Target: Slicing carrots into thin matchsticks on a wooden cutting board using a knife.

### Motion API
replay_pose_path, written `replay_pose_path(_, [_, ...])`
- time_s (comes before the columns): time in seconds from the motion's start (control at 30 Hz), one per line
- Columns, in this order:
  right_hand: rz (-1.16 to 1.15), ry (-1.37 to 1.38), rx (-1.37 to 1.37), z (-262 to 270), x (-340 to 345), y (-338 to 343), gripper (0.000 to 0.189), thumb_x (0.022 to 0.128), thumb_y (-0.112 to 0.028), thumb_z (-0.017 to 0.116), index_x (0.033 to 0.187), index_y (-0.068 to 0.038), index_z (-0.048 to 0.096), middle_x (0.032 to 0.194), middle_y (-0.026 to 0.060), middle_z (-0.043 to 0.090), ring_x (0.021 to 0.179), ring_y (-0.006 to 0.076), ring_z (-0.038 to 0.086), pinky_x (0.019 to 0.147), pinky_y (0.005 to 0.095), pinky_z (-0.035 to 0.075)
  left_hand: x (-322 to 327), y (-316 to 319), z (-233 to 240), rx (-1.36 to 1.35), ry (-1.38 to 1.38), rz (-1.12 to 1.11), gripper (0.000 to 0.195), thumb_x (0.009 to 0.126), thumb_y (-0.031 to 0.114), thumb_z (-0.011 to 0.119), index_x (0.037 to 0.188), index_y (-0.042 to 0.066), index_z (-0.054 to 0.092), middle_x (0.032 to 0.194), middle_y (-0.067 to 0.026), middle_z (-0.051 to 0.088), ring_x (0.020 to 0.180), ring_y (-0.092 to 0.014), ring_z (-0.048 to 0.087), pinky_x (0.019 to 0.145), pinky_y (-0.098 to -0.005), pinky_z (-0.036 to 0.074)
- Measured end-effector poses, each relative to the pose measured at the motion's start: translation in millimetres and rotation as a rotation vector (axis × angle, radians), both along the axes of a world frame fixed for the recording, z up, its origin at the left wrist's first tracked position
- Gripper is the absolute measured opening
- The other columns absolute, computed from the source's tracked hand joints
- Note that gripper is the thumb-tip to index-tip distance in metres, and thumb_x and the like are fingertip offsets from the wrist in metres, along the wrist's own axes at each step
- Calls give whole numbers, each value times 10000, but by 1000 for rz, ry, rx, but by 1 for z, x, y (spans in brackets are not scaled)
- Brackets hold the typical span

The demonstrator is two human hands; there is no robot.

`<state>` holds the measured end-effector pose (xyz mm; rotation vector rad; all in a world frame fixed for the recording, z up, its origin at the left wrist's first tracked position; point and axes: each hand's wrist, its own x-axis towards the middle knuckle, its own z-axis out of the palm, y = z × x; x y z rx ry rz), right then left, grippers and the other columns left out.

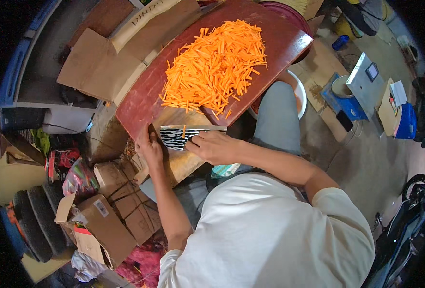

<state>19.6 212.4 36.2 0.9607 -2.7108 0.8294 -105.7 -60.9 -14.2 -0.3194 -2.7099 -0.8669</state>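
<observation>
My right hand point(212, 145) is closed around a broad-bladed kitchen knife point(171, 138) with black-and-white streaks along its blade. One carrot strip point(184, 131) clings to the blade. Beneath the knife lies a worn wooden cutting board point(183, 165), tilted from the table edge towards my lap. My left hand point(150, 147) is at the board's left edge, by the table's corner; its grip is partly hidden. Beyond the knife, a large heap of cut carrot strips point(216, 68) spreads over the dark red tabletop point(140, 97), some strips reaching the board's far end.
By my right knee stands a white basin point(301, 93). A platform scale point(342, 88) and an open carton point(389, 104) are on the right, with a motorcycle point(407, 230) lower down. Cardboard boxes point(104, 223) and tyres point(39, 219) crowd the left. Another cardboard box point(93, 64) adjoins the table.
</observation>
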Motion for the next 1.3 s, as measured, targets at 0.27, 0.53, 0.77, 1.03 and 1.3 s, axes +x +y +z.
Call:
replay_pose_path(0.27, [18,8,79,2,-3,-23,274,908,-84,654,1175,-23,648,1082,158,683,985,332,685,831,448,588,2,2,9,-20,-85,32,517,1076,454,654,1456,104,685,1433,-128,703,1359,-314,600,1210,-469,309])
replay_pose_path(0.53, [-137,93,55,43,18,84,172,931,-137,624,1024,-45,735,950,132,706,926,340,709,787,485,564,9,10,12,-43,27,27,554,1042,471,705,1435,82,694,1464,-154,664,1381,-309,577,1217,-490,265])
replay_pose_path(0.77, [-976,120,263,24,47,236,468,985,-309,730,1372,-52,671,1359,209,690,1268,428,609,1063,536,473,14,9,16,-162,16,27,467,1039,357,739,1392,52,714,1439,-204,666,1374,-363,586,1185,-475,403])
replay_pose_path(1.03, [-1092,-40,38,1,61,260,550,980,-383,750,1391,-24,684,1396,226,695,1306,432,617,1142,509,440,8,6,10,-48,4,35,499,1016,426,751,1372,77,738,1434,-123,697,1372,-296,573,1194,-436,284])
replay_pose_path(1.3, [-1053,-194,-252,14,73,268,502,986,-314,761,1348,28,701,1290,202,745,1221,306,689,1071,385,500,10,7,7,-9,55,8,463,1001,393,775,1338,75,756,1422,-122,703,1364,-288,582,1190,-447,288])
